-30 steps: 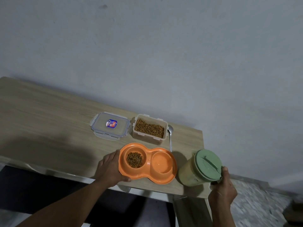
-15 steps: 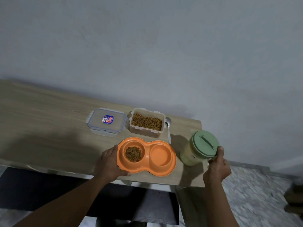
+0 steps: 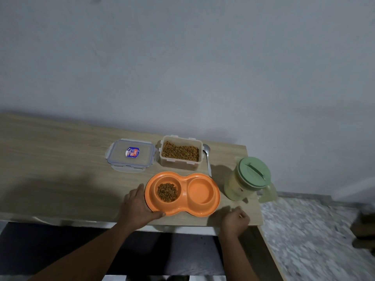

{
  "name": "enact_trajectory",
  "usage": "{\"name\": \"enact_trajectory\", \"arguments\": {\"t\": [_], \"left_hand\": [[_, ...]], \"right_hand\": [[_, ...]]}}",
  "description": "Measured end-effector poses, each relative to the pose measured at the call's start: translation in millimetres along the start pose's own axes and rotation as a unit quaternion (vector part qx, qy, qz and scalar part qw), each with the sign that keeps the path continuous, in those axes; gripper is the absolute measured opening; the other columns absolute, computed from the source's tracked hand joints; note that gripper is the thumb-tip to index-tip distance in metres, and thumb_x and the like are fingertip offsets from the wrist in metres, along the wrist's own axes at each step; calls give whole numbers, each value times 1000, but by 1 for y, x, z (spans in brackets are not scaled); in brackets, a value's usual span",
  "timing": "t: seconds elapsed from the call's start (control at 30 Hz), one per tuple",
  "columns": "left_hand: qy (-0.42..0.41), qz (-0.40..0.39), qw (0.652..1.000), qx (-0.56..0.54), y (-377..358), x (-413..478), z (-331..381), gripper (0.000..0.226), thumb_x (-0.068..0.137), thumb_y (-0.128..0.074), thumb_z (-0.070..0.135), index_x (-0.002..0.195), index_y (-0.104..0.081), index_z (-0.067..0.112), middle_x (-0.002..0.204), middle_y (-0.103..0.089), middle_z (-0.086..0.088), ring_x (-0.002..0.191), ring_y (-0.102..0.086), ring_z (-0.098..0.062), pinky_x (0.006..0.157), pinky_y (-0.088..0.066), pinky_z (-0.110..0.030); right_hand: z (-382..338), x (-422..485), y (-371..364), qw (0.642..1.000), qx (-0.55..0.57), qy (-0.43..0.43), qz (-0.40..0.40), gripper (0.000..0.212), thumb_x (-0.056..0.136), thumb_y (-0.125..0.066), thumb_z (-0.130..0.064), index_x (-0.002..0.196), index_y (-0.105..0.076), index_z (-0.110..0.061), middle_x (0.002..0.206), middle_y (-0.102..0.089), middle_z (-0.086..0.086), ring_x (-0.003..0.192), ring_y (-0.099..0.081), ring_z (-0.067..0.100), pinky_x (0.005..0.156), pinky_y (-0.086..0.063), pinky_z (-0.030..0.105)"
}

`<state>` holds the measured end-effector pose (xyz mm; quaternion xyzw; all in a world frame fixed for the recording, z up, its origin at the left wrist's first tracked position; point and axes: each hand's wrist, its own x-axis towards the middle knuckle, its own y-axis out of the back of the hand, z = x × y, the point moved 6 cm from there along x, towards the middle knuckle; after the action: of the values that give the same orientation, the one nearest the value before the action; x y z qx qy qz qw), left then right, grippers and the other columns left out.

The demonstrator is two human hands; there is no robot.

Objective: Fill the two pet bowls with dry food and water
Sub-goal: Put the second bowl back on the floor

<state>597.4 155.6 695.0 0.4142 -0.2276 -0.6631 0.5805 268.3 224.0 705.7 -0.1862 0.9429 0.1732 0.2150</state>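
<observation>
So the food half looks sorted: the orange double bowl (image 3: 183, 177) sits near the front edge of the surface (image 3: 60, 159), with kibble (image 3: 166, 192) in its left well. The right well (image 3: 199, 190) looks dry to me, so I'd say water is the step now. Left hand (image 3: 138, 207) is clamped on the bowl's left rim, thumb hooked over the front edge, which makes a good brace. Right hand (image 3: 235, 220) is just off the bowl's front right corner, fingers loosely curled with nothing in them. The green-lidded jug (image 3: 237, 187) stands upright to the right of the bowl, not touching it, handle on the side away from the bowl. My tip: take it by the handle, bring the lip low over the right well and tip slowly so nothing splashes into the kibble. Stop short of the rim.
</observation>
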Motion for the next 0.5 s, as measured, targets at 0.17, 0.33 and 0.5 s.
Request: {"name": "enact_trajectory", "arguments": {"t": [0.17, 0.33, 0.5], "left_hand": [[31, -40, 997, -61, 3, 8, -4, 34, 74, -53, 59, 99, -59, 38, 97, -63, 13, 95, -61, -13, 83, -53, -42], [56, -31, 997, -49, 10, 14, -5, 24, 91, -54, 22, 112, -65, 26, 103, -71, 0, 93, -66, -23, 83, -55, -40], [60, -24, 997, -37, 17, 18, -4, 6, 88, -56, 22, 84, -59, 25, 84, -66, 1, 82, -64, -23, 74, -54, -37]], "right_hand": [[-9, -12, -32, 939, -282, 138, -137, 15, 96, -51, -10, 104, -62, -4, 108, -67, 17, 92, -58, 28, 78, -45, 36], [-1, -19, -41, 900, -373, 147, -173, 15, 90, -60, -10, 103, -53, -9, 102, -64, 10, 85, -54, 23, 72, -43, 36], [-1, -27, -40, 905, -380, 117, -152, 17, 94, -53, -9, 109, -46, -5, 98, -54, 10, 85, -51, 26, 70, -42, 37]]}}
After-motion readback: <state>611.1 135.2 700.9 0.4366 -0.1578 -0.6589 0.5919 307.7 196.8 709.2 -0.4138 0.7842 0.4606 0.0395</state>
